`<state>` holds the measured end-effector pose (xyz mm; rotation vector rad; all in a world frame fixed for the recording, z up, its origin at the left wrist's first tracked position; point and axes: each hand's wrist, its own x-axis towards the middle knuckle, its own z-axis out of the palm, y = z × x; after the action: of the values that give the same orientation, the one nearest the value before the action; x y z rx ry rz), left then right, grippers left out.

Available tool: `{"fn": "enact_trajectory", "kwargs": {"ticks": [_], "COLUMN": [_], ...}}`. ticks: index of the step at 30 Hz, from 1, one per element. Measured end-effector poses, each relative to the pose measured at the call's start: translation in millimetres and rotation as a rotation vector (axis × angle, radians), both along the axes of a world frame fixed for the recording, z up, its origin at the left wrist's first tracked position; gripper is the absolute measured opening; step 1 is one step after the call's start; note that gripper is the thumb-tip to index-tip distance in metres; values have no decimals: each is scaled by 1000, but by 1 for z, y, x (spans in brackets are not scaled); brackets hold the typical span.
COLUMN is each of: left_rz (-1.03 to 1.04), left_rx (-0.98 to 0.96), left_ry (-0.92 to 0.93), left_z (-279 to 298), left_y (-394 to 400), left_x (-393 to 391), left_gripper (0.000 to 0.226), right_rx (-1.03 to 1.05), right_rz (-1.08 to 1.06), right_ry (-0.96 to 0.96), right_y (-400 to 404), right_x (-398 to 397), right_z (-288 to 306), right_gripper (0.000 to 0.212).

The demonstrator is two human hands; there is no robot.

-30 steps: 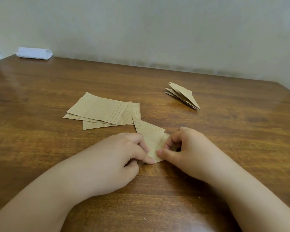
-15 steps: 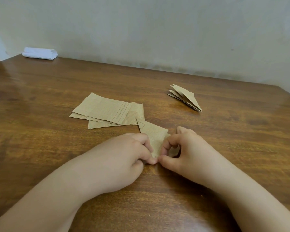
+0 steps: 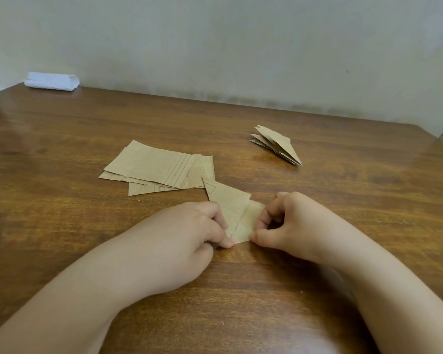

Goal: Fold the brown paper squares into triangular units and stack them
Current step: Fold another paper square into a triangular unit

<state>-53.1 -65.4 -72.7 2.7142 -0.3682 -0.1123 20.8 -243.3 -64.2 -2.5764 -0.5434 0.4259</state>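
A partly folded brown paper piece [image 3: 232, 209] is pinched on the wooden table [image 3: 343, 200] by the left hand [image 3: 189, 233] and right hand [image 3: 289, 226]. Printed text on the flat paper squares [image 3: 159, 167] is too small to read. Folded units [image 3: 276, 144] are stacked well apart.

Tan paper squares [image 3: 156, 168] with faint printed lines; reddish-brown wood-grain table [image 3: 343, 200]; white bundle [image 3: 52, 81]; pale greenish wall [image 3: 241, 47]

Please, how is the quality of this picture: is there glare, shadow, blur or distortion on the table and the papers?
Head view: soft glare on the wooden table at far left and beside the folded stack; faint shadows under both hands, left hand, right hand; print on the flat sheets is sharp enough to show as lines, not readable; the wide lens bends the table's far edge.
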Motion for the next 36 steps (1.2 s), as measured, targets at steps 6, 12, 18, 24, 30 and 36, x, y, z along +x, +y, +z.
{"fn": "enact_trajectory", "kwargs": {"ticks": [6,12,18,24,30,36], "left_rz": [-21,-29,18,56,74,141], "left_rx": [34,-5,1,5,-84,-113], "left_ry": [-20,-45,-114,-178,-136,-123], "left_z": [-2,-6,-6,-10,-8,-4], "left_y": [0,3,2,-2,-2,3], "left_x": [-1,0,5,10,9,8], "left_gripper": [40,37,14,22,12,16], "right_rx": [-19,138,63,-7,37,87], "right_rz": [-26,221,475,539,559,510], "right_ry": [27,-112,-236,-302,-365,-402], "right_y": [-8,-14,-6,-8,-4,13], "right_x": [7,8,7,5,9,14], "right_z": [4,1,-7,-7,-9,-9], "right_gripper": [10,13,19,26,26,9]}}
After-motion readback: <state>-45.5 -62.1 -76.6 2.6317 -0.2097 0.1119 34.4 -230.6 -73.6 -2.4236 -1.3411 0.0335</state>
